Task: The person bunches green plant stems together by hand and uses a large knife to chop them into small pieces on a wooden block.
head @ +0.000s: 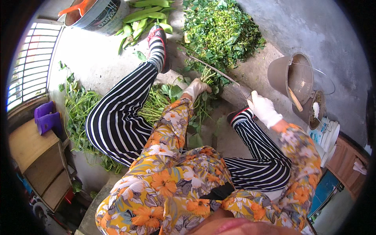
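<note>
My left hand [198,88], in a whitish glove, is closed around a bunch of leafy green stems [207,75], whose cut ends point up and whose leaves hang below. My right hand [263,108], gloved too, grips the handle end of a long thin blade [216,70]; the handle is mostly hidden in the fist. The blade reaches up and left, past the far side of the bunch. Beyond it lies a large heap of chopped greens [221,32] on the concrete floor. More uncut stems and leaves [155,102] lie between my legs, near my left forearm.
Long green pods [144,20] lie by a bucket [102,17] at the top left. More vines [83,108] lie outside my left leg. At the right, beside the wall, are a tipped brown bucket [277,75], a smaller container [318,113] and white buckets [330,141]. A wooden cabinet [33,144] stands left.
</note>
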A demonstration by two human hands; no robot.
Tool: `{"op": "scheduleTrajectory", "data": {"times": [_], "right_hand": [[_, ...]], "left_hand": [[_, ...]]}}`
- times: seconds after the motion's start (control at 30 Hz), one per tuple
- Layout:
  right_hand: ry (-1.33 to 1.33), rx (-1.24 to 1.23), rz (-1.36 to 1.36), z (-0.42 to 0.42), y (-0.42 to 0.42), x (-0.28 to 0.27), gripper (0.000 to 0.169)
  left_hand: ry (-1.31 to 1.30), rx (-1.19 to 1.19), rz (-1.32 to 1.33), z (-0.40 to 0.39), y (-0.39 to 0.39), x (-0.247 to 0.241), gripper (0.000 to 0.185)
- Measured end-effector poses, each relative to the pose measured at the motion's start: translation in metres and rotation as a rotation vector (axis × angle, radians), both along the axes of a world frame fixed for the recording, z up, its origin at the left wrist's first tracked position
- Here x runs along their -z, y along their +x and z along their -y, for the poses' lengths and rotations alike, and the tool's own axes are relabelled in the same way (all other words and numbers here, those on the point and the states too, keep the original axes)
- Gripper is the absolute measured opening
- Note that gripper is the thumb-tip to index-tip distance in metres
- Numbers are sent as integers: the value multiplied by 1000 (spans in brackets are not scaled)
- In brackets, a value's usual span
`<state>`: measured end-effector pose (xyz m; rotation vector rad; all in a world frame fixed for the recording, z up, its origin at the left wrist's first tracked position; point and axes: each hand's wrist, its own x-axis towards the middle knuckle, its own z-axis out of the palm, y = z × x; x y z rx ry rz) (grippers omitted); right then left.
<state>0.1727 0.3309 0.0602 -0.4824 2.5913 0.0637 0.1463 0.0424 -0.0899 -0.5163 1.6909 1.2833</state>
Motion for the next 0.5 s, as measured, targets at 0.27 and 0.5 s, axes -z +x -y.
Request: {"op": "scheduleTrajectory", "data": {"times": [0.27,0.5], "right_hand": [[-51,32,175,44,-11,-49,33],[-159,-159,80,113,-10,-119,30]], "left_hand": [[-26,-39,-63,-4,12,17,48],[265,-151,-87,31,10,39,37]]}}
